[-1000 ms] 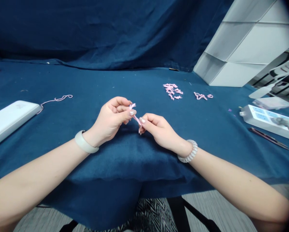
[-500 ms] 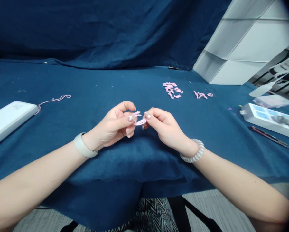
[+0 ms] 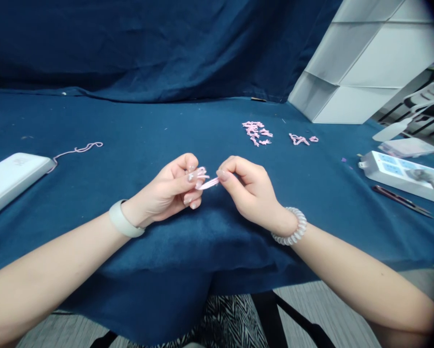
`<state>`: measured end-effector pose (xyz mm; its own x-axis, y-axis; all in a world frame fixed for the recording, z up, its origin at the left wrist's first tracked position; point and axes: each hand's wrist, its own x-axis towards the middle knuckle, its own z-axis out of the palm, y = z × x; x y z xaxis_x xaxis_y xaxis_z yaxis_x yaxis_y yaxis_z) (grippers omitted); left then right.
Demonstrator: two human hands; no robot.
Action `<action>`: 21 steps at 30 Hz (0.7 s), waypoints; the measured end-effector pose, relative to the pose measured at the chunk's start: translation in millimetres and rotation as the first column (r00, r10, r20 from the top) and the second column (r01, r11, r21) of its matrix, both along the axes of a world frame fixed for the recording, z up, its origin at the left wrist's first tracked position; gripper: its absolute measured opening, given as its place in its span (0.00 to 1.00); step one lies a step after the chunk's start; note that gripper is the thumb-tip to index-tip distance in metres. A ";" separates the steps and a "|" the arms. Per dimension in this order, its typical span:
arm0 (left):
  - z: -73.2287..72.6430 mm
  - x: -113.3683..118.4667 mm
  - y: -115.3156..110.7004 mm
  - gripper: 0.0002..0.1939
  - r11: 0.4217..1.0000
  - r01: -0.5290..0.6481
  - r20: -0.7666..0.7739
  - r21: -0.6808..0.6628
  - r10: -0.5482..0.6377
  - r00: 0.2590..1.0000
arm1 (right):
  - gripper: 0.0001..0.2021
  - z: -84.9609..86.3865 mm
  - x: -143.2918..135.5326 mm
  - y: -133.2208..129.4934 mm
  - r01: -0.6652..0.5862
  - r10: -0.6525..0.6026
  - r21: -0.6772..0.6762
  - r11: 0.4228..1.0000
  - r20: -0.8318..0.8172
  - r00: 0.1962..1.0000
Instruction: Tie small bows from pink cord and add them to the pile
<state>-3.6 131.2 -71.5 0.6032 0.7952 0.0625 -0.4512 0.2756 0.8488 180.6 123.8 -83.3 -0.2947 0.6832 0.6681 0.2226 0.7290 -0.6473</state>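
Both hands hold a small bundle of pink yarn (image 3: 209,184) above the near part of the blue-covered table. My left hand (image 3: 173,188) pinches one part of it between thumb and fingers, with short loops or ends poking out past the thumb. From the other side my right hand (image 3: 249,191) grips the strands between thumb and forefinger, and a short stretch of yarn spans the gap between the hands. What lies inside the fingers is hidden. Small knotted pink yarn pieces (image 3: 253,129) lie in a cluster farther back, with a few more pink pieces (image 3: 299,139) to their right.
At the left lies a white box-shaped device (image 3: 16,181), with a pink yarn strand (image 3: 77,150) trailing beside it. To the right are a white power strip (image 3: 394,174), dark-handled tweezers or snips (image 3: 401,200) and a clear plastic case (image 3: 407,148). White panelled boxes (image 3: 351,104) stand behind.
My right hand has shifted slightly up and the yarn between the hands now looks straighter. My left hand stays nearly in place, its forefinger curled in more. The view has moved a little.
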 end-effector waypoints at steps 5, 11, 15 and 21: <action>5.4 -1.8 -2.3 0.21 1.000 -0.011 0.040 0.000 0.011 0.999 | 0.14 -0.8 -4.0 0.2 -0.041 0.046 -0.154 0.987 0.032 0.998; -0.6 -0.6 -2.3 0.17 0.998 0.051 0.000 -0.025 -0.051 0.999 | 0.13 -0.6 -3.7 -0.7 0.010 -0.011 -0.133 0.991 -0.007 1.000; -6.7 -1.2 -3.0 0.15 0.993 0.112 0.005 -0.036 -0.112 0.994 | 0.13 0.3 -2.8 -1.9 0.016 -0.019 -0.112 0.994 -0.022 1.000; -6.8 0.1 -2.4 0.13 0.999 0.036 0.013 -0.020 -0.036 0.999 | 0.19 2.5 -3.3 -0.2 0.004 -0.026 -0.283 0.959 -0.071 0.997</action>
